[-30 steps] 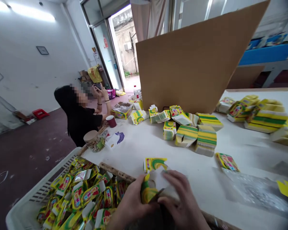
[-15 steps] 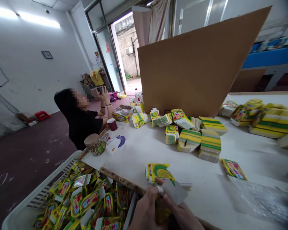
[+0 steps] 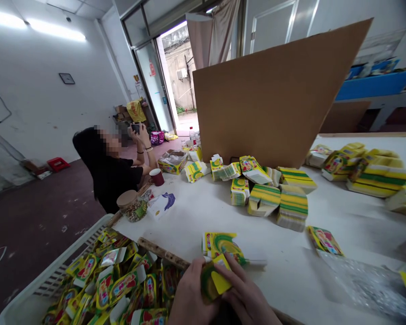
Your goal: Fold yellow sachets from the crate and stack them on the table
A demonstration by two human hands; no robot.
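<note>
At the table's near edge, both my hands are closed on one small yellow-and-green carton [image 3: 220,276]. My left hand [image 3: 193,292] grips its left side, and my right hand [image 3: 246,292] has its fingers pressed on a yellow flap at the right. My palms hide the carton's lower part. Just beyond the hands, more printed yellow-green cartons [image 3: 219,242] lie on the white table [image 3: 189,212]. To the left, a white plastic basket [image 3: 20,300] is heaped with folded cartons [image 3: 123,280], several with white end flaps sticking up.
Stacks of flat cartons [image 3: 292,205] stand mid-table before a large cardboard sheet [image 3: 274,99]. At right lie a carton [image 3: 325,240] and clear plastic wrap [image 3: 368,280]. A lidded jar [image 3: 131,207], a tissue pack [image 3: 160,206] and a mug [image 3: 156,177] sit near a seated person [image 3: 115,176] holding a phone.
The carton in my hands has turned: a pale white flap showed before, and a yellow printed face shows now. My right fingers have moved onto it. The view has shifted slightly.
</note>
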